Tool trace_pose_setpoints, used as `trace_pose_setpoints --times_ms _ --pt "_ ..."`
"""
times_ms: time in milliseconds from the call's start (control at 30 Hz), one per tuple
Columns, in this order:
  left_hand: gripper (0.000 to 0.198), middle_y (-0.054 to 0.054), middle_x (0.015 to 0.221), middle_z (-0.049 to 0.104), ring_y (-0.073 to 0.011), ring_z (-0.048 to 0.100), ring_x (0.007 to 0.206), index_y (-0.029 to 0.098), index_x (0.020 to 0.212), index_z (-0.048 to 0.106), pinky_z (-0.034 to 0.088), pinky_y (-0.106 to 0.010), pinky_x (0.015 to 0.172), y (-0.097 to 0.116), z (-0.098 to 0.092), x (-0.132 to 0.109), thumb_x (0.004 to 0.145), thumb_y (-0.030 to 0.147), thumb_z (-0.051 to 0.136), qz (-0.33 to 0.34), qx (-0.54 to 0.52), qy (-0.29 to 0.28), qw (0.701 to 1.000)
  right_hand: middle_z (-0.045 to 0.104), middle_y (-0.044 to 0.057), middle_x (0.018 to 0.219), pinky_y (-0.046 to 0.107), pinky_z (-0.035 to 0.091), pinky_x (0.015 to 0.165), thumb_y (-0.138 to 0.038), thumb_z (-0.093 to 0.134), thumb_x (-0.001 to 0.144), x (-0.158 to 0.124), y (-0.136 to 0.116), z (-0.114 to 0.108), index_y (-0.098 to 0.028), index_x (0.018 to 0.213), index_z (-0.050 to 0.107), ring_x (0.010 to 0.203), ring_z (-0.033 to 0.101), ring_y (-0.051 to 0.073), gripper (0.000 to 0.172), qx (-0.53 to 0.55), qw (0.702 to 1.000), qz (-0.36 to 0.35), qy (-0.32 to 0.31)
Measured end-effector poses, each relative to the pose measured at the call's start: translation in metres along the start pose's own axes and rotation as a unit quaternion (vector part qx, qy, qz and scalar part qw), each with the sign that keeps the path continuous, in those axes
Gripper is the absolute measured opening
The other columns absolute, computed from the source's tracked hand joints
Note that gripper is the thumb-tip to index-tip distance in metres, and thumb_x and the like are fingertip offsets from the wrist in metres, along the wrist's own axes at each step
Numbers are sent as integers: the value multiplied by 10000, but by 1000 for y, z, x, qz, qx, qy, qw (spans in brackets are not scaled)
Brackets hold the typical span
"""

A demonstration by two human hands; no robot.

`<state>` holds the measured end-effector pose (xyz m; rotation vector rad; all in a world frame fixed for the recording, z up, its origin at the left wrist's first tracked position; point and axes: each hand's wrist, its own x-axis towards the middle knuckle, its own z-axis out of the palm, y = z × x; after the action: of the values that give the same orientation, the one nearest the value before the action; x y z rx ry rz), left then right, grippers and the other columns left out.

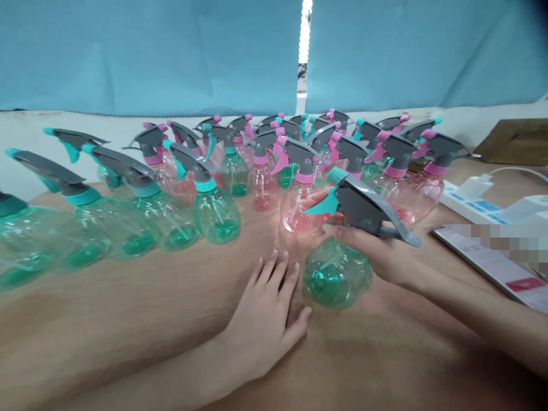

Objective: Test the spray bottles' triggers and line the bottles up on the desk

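My right hand (377, 251) is closed round the neck of a green spray bottle (336, 277), just under its grey and teal trigger head. The bottle leans a little; whether its base touches the table I cannot tell. To its left my left hand (269, 308) lies palm down on the wooden table (171, 319), fingers spread and holding nothing. Just beyond my hands stand a pink spray bottle (295, 208) and another green spray bottle (217, 214). My right fingers partly cover the pink one.
Several green and pink spray bottles crowd the back and left of the table. At right lie a phone (479, 257) and a white power strip (462, 200) with plugs. A brown cardboard piece (509, 142) is behind them. Blue curtain (149, 57) hangs at the back.
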<state>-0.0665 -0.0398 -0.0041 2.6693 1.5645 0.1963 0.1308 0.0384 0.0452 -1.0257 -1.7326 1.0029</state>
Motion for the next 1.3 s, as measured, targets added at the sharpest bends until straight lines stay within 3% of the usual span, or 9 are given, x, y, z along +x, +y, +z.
trace_pose_setpoints --times_ms 200,567,867,1067,1300 --pt "660 -184 1503 284 -350 239 1389 28 1419 374 248 -524 1104 0 -2 1 933 469 436 -7 17 -26 1000 521 -9 610 318 491 608 -315 624 794 1 0 0 -242 694 588 696 583 190 129 0 1000 -11 1" --pt "651 -179 1503 291 -348 242 1388 41 1416 382 245 -523 1108 1 -1 0 931 469 451 -9 10 -19 1000 550 2 647 319 494 611 -319 624 797 1 -1 1 -232 622 547 715 585 188 211 -3 1000 -1 -4" --pt "655 -178 1503 287 -341 242 1390 46 1423 377 252 -511 1107 1 -2 1 930 472 445 -9 22 -23 999 495 -22 593 290 472 578 -285 599 783 2 -3 0 -224 667 573 654 558 166 133 -20 1000 -21 2" --pt "641 -169 1494 315 -332 266 1383 63 1416 391 256 -508 1106 0 0 0 926 472 454 -3 28 -6 1000 493 -18 583 301 459 575 -246 553 741 4 -7 -3 -218 602 535 607 533 159 143 -5 999 -9 -50" --pt "632 -163 1482 344 -331 282 1378 57 1412 394 270 -516 1098 0 0 1 931 464 446 4 33 0 999 590 -8 714 278 457 576 -237 569 726 6 -2 -11 -212 748 621 637 549 146 62 5 994 11 -106"
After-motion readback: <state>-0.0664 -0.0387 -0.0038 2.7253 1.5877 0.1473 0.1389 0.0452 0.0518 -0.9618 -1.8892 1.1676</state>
